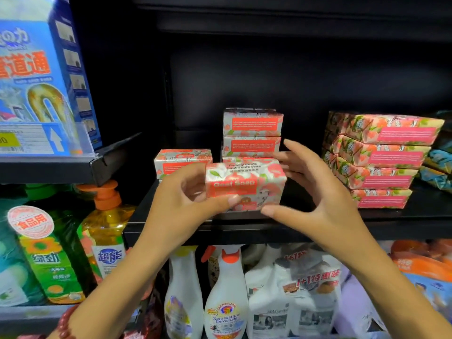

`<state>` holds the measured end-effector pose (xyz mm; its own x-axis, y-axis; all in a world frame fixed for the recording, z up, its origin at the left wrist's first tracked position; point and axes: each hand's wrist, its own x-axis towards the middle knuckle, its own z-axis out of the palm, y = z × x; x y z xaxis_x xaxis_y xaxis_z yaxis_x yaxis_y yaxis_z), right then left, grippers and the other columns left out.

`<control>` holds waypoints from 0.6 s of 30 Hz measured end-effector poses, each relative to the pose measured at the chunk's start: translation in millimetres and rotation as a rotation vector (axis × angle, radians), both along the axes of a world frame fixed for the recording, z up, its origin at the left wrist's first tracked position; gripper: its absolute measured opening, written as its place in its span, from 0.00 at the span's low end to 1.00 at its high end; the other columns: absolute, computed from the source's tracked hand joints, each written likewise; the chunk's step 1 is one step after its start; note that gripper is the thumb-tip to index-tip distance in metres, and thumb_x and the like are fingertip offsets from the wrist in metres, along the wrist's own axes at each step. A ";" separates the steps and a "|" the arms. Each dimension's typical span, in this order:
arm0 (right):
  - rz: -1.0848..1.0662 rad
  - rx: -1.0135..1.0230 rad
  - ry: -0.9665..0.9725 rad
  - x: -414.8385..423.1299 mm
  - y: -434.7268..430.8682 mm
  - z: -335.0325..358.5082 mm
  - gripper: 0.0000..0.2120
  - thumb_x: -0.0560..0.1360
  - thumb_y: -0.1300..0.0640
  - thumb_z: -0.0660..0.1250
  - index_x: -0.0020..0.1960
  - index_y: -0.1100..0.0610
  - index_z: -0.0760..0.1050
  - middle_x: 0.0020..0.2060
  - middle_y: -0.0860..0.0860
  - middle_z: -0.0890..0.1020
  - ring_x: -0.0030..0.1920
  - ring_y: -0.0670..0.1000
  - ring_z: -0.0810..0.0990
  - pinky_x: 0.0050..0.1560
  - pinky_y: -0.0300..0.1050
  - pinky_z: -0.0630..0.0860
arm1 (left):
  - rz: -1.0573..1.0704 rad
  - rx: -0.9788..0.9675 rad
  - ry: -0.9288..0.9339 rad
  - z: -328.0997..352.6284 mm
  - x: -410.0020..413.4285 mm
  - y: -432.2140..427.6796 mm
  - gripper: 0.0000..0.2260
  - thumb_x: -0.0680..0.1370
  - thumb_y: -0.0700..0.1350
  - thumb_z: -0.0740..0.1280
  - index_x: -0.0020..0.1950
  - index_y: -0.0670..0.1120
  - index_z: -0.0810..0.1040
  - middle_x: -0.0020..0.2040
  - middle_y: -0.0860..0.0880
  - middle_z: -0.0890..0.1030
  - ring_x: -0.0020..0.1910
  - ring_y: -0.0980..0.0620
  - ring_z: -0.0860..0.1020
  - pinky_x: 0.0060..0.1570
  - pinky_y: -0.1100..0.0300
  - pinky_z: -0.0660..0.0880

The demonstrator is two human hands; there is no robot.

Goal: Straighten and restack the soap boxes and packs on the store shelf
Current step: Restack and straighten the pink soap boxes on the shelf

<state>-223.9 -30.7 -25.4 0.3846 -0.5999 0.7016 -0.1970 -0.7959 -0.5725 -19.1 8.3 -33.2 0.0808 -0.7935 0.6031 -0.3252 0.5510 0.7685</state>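
Held box: a Goat Soap box [245,187] was up in front of the shelf [220,228], near the front edge, label facing the camera. Looked lifted clear rather than resting, though its underside was hidden so I can't swear to it.

Left hand: left hand [186,199] had the box's left end pinched, thumb along the bottom front edge, fingers wrapped behind. My guess is that grip was there to keep it level while lining it up.

Right hand: right hand [310,189] was spread wide at the box's right end, fingers against or just beside it, thumb low and not closed on anything. Seemed more like steadying or guiding than gripping; couldn't tell if it really touched.

Middle stack: stack [253,133] sat right behind the held box, two boxes showing on top with red text panels facing out, pretty square.

Left box: single box [183,165] just left of the stack, lower, partly behind the left hand.

Right packs: packs [381,160] well off to the right, four high, each one skewed a bit from the next, so those probably still needed squaring.

Likely spot: the held box probably belonged on the short left pile, to even things up.
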 end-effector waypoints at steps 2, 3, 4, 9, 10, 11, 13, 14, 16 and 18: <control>-0.037 -0.009 0.036 -0.3 -0.4 5.1 0.36 0.65 0.45 0.72 0.70 0.48 0.64 0.62 0.41 0.74 0.62 0.38 0.72 0.61 0.32 0.69 | -0.004 -0.043 -0.020 -1.6 -1.6 -0.5 0.20 0.62 0.48 0.76 0.53 0.49 0.80 0.50 0.57 0.83 0.50 0.60 0.81 0.46 0.70 0.75; -0.071 -0.056 0.088 0.5 -0.6 6.7 0.33 0.65 0.46 0.71 0.69 0.50 0.67 0.61 0.42 0.76 0.60 0.37 0.73 0.59 0.29 0.69 | -0.012 -0.056 -0.031 -2.3 -2.7 -1.2 0.20 0.62 0.48 0.76 0.52 0.50 0.79 0.50 0.56 0.83 0.50 0.60 0.81 0.47 0.70 0.75; -0.102 -0.119 0.138 2.0 -0.8 7.5 0.30 0.66 0.48 0.71 0.66 0.53 0.71 0.59 0.44 0.77 0.59 0.37 0.73 0.57 0.27 0.68 | -0.021 -0.066 -0.038 -3.1 -3.8 -2.0 0.20 0.62 0.47 0.76 0.52 0.50 0.79 0.50 0.56 0.83 0.51 0.60 0.81 0.48 0.70 0.75; -0.212 -0.455 0.206 5.8 1.2 3.5 0.18 0.70 0.57 0.71 0.58 0.61 0.76 0.53 0.50 0.78 0.55 0.47 0.75 0.57 0.36 0.71 | -0.044 -0.048 -0.072 -1.7 -0.9 -4.0 0.28 0.61 0.47 0.80 0.59 0.48 0.76 0.55 0.54 0.81 0.57 0.58 0.78 0.51 0.66 0.76; -0.223 -0.516 0.204 5.9 1.5 2.4 0.17 0.71 0.58 0.70 0.58 0.63 0.76 0.53 0.52 0.79 0.55 0.49 0.76 0.57 0.38 0.71 | -0.028 -0.018 -0.073 -0.3 0.0 -3.8 0.31 0.60 0.49 0.80 0.60 0.50 0.75 0.56 0.58 0.80 0.57 0.60 0.78 0.49 0.68 0.76; -0.227 -0.566 0.200 6.2 1.6 1.5 0.15 0.73 0.59 0.69 0.57 0.64 0.76 0.52 0.54 0.79 0.55 0.51 0.75 0.58 0.39 0.71 | -0.019 0.013 -0.055 1.2 0.8 -3.2 0.31 0.60 0.51 0.79 0.61 0.52 0.75 0.55 0.61 0.80 0.55 0.63 0.78 0.47 0.70 0.75; -0.228 -0.633 0.190 7.0 1.6 -0.3 0.14 0.74 0.60 0.66 0.56 0.66 0.76 0.52 0.57 0.79 0.55 0.52 0.75 0.60 0.39 0.69 | -0.059 0.060 -0.010 3.0 2.1 -2.1 0.29 0.60 0.52 0.78 0.59 0.52 0.77 0.52 0.62 0.81 0.52 0.63 0.79 0.45 0.71 0.75; -0.225 -0.647 0.190 7.4 1.1 -0.9 0.13 0.74 0.60 0.65 0.55 0.67 0.76 0.52 0.57 0.79 0.56 0.52 0.74 0.62 0.39 0.68 | -0.083 0.067 -0.006 3.4 2.5 -1.3 0.28 0.60 0.52 0.80 0.58 0.51 0.78 0.51 0.60 0.82 0.51 0.61 0.81 0.45 0.71 0.75; -0.204 -0.622 0.215 8.2 -0.7 -2.1 0.13 0.73 0.61 0.65 0.55 0.66 0.76 0.53 0.57 0.78 0.57 0.53 0.74 0.62 0.40 0.69 | -0.075 0.041 -0.019 4.5 2.4 0.9 0.26 0.60 0.50 0.81 0.56 0.50 0.78 0.50 0.58 0.83 0.49 0.60 0.81 0.44 0.71 0.75; -0.166 -0.517 0.249 8.3 -1.6 -2.5 0.17 0.71 0.57 0.69 0.58 0.64 0.74 0.58 0.55 0.75 0.61 0.50 0.72 0.63 0.39 0.69 | -0.042 -0.016 -0.040 4.1 3.3 1.3 0.28 0.58 0.49 0.80 0.56 0.51 0.77 0.51 0.58 0.82 0.51 0.61 0.81 0.45 0.72 0.75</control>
<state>-215.6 -32.3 -27.9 0.5049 -0.2711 0.8195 -0.4215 -0.9059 -0.0400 -15.7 9.7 -29.1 0.0226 -0.7862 0.6175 -0.3318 0.5768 0.7465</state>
